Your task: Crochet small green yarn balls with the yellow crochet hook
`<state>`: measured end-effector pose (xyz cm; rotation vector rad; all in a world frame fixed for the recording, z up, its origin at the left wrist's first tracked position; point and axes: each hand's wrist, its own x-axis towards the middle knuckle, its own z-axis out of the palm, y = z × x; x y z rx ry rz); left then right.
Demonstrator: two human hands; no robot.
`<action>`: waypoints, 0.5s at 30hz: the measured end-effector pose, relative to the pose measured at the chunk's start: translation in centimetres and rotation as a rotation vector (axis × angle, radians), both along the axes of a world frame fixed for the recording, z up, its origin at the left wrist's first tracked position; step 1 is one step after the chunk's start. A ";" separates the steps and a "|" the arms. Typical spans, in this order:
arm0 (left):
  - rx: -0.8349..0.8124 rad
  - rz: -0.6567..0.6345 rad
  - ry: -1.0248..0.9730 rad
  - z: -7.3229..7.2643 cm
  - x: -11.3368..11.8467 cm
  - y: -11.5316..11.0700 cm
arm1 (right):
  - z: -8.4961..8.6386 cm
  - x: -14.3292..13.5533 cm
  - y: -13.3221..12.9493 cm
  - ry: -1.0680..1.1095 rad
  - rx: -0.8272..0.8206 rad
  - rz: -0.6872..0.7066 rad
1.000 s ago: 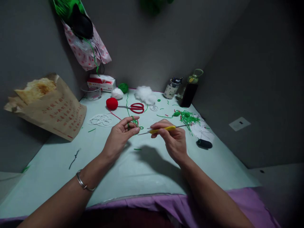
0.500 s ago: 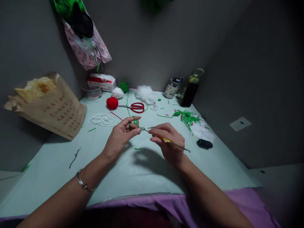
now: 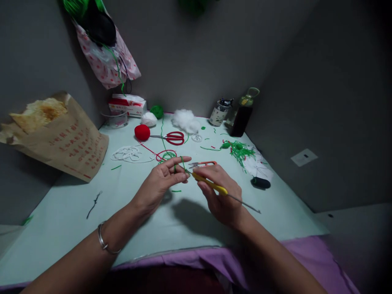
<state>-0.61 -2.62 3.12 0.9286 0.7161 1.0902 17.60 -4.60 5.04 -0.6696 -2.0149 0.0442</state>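
A purple cloth [image 3: 183, 259] lies along the near edge of the pale tabletop [image 3: 137, 241]. Over the table, the right hand [image 3: 223, 195] is closed around the yellow handle of a crochet hook [image 3: 211, 183]; one thin metal end sticks out to the near right, the other points left to the fingertips of the left hand [image 3: 162, 176]. That hand pinches green yarn [image 3: 183, 163] between thumb and finger, its forefinger stretched out with the strand looped over it; the stitch at the pinch is too small to make out. Just beyond the right hand lie orange-handled thread snips [image 3: 204, 163]. Farther off, red-handled scissors [image 3: 174, 138] lie right of a red yarn ball [image 3: 142, 132], with white fiberfill [image 3: 185, 120] behind, toward the wall.
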 end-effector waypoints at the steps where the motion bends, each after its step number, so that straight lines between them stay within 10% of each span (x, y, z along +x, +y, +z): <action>1: 0.000 -0.025 0.008 0.1 0.0 -0.1 | -0.1 0.2 -0.3 -0.012 -0.004 0.008; 15: 0.062 -0.406 0.203 0.6 -0.1 -0.7 | 0.4 3.2 -1.7 0.391 -0.614 0.195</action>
